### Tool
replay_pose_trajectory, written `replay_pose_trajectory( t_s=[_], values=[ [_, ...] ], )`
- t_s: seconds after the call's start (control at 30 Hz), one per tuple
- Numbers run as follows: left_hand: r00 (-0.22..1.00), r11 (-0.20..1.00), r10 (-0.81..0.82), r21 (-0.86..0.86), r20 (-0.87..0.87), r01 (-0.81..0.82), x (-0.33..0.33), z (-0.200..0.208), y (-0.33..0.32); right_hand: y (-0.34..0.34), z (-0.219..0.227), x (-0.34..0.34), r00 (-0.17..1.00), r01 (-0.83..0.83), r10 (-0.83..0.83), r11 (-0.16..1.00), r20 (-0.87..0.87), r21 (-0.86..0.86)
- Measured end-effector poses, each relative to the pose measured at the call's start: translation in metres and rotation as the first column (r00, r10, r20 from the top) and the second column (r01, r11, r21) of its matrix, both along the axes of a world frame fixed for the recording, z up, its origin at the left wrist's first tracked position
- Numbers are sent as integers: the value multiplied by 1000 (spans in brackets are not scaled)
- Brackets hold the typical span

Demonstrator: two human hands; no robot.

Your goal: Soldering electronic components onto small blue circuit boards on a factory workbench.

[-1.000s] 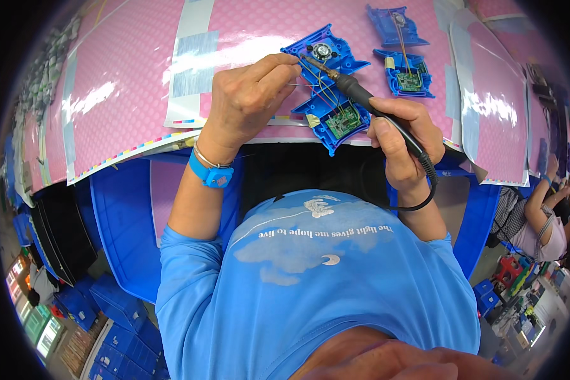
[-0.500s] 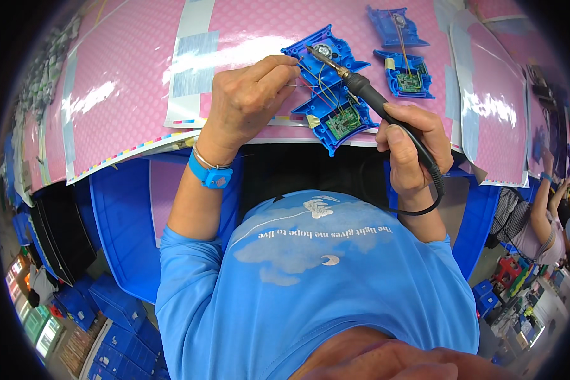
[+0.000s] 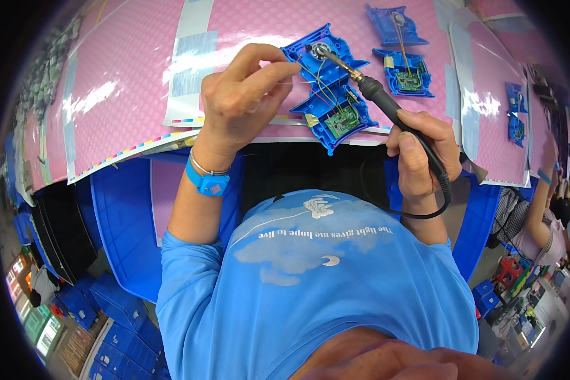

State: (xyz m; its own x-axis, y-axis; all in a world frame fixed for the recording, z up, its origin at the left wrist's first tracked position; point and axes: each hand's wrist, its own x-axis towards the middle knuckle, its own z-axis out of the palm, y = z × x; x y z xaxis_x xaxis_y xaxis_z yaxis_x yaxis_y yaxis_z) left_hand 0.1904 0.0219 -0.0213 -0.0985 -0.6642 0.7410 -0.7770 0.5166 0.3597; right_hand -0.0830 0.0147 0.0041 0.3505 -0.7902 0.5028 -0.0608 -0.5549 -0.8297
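Note:
My right hand point(image 3: 427, 149) grips a black-handled soldering iron point(image 3: 383, 98), its cord looping back under my wrist. The iron's tip is at the round metal speaker point(image 3: 321, 50) in the upper blue shell half point(image 3: 343, 47). My left hand point(image 3: 244, 95) is closed left of this shell, thumb and fingertips near its edge. A thin silvery strand, which looks like solder wire point(image 3: 303, 82), runs out from those fingers. Coloured wires point(image 3: 323, 79) link the speaker half to the lower blue shell half point(image 3: 328, 140), which holds a green circuit board point(image 3: 342, 121) and a bit of yellowish tape.
A second opened blue shell point(image 3: 396, 28) with its own circuit board point(image 3: 408, 81) lies to the right. Farther right is another blue shell point(image 3: 517, 114), near a co-worker's arm point(image 3: 538, 202). Pink sheets point(image 3: 133, 82) taped down cover the table. Blue bins point(image 3: 120, 234) stand below its edge.
The iron's tip has moved right and slightly down, from the shell's left part onto the speaker. My left hand has shifted a little left and up. At far right, the co-worker's arm has moved off a shell.

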Motion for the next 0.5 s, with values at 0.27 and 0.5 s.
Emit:
replay_pose_trajectory(
  t_s=[0.27,0.5],
  values=[
    [977,994,-98,65,189,87,-9,3,-8,-1,-2,-4,1000,-3,3,1000,-22,3],
    [973,994,-110,0,205,112,-8,-6,-12,-2,-2,-5,998,-21,21,1000,-58,10]
  ],
)
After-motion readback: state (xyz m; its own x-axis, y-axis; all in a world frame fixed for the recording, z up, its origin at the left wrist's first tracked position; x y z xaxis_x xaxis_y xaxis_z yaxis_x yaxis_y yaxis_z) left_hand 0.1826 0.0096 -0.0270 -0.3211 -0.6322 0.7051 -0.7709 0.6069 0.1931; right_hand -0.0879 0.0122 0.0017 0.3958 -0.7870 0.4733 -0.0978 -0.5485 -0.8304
